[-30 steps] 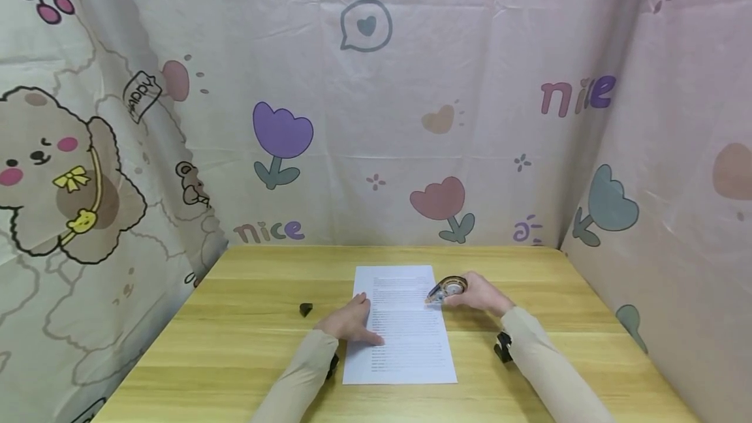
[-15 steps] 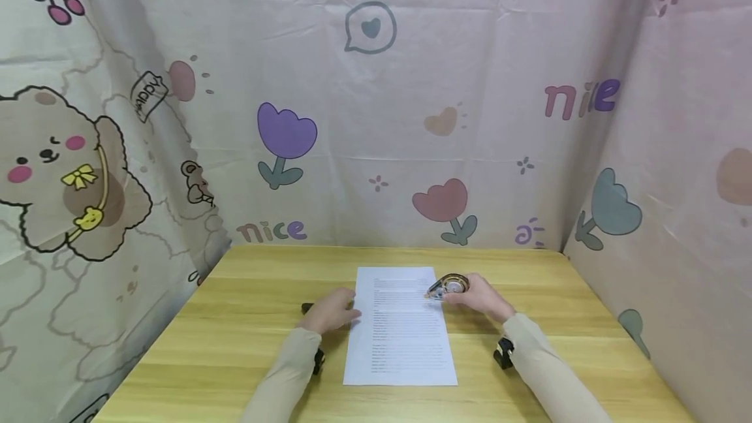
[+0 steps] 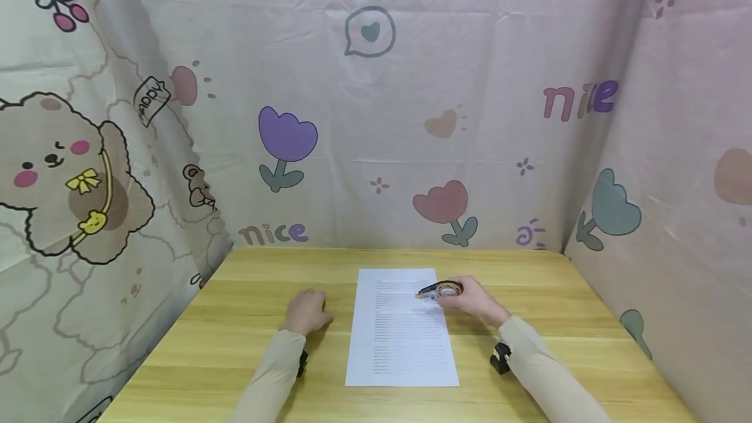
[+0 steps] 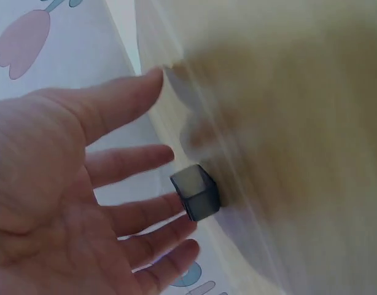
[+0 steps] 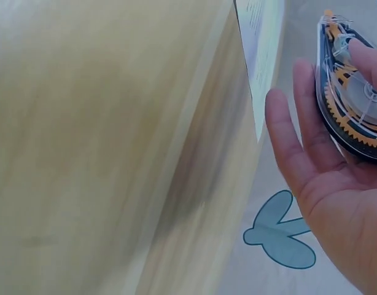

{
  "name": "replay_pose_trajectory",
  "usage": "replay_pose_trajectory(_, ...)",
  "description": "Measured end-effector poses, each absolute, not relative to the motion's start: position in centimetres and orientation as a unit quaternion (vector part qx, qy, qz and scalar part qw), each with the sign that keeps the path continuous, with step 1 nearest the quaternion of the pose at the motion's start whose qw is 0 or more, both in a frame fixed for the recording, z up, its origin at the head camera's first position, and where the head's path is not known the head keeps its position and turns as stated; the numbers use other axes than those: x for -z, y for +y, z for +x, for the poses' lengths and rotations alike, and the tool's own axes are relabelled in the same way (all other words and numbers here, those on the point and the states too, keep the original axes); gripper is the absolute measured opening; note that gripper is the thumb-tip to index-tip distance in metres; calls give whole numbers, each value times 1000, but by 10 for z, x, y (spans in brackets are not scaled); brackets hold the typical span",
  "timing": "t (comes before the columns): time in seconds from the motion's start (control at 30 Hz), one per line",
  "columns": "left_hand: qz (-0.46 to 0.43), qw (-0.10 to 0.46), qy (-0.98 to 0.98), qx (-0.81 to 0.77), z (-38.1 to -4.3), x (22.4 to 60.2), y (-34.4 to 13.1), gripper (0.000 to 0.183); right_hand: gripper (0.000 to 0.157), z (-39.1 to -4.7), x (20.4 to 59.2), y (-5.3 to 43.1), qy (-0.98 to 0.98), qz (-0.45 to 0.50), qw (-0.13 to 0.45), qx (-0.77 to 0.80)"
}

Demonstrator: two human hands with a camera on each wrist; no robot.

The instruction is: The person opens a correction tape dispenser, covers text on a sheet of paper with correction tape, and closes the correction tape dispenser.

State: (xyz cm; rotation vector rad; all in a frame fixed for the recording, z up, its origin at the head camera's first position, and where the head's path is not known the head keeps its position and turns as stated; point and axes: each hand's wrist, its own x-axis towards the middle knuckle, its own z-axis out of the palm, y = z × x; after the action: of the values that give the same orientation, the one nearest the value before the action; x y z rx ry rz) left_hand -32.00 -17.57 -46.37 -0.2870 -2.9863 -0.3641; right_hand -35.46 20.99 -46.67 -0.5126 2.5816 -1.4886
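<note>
A printed sheet of paper [image 3: 405,338] lies on the table. Above its right edge my right hand [image 3: 477,300] holds a correction tape [image 3: 446,289], its tip pointing left over the text. Through its clear case in the right wrist view, orange gears [image 5: 337,101] show. My left hand [image 3: 305,312] is to the left of the sheet, at a small black cap [image 4: 196,192] on the table. In the left wrist view its fingers are spread and fairly straight beside the cap, not closed round it. The head view does not show the cap; the hand covers it.
The wooden table [image 3: 235,344] ends at a patterned cloth backdrop [image 3: 364,116] behind and at both sides. A black wrist strap [image 3: 501,358] sits at the right cuff, and another one [image 3: 302,364] at the left.
My left hand has left the paper and moved left to the black cap, covering it in the head view. The correction tape has tilted flatter and shifted slightly left in my right hand.
</note>
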Motion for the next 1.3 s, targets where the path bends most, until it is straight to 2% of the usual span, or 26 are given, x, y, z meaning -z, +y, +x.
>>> replay_pose_trajectory(0.17,-68,27,-989,126,-316,462,-177,37,34,-353,467,208,845,-172,73,501)
replay_pose_trajectory(0.27,-58,17,-989,136,-316,460,-177,33,35,-353,468,208,845,-169,76,502)
replay_pose_trajectory(0.47,-59,31,-984,166,-317,458,-177,12,40,-353,473,206,837,-162,83,516)
replay_pose_trajectory(0.8,-77,56,-978,183,-320,462,-174,14,39,-351,479,200,821,-179,108,531)
replay_pose_trajectory(1.03,-69,47,-976,203,-319,462,-173,13,40,-348,478,203,812,-175,119,544)
replay_pose_trajectory(1.2,-80,47,-967,239,-321,462,-172,2,40,-347,475,203,807,-171,120,552)
replay_pose_trajectory(1.3,-81,57,-957,271,-321,461,-169,6,42,-349,476,202,809,-170,116,550)
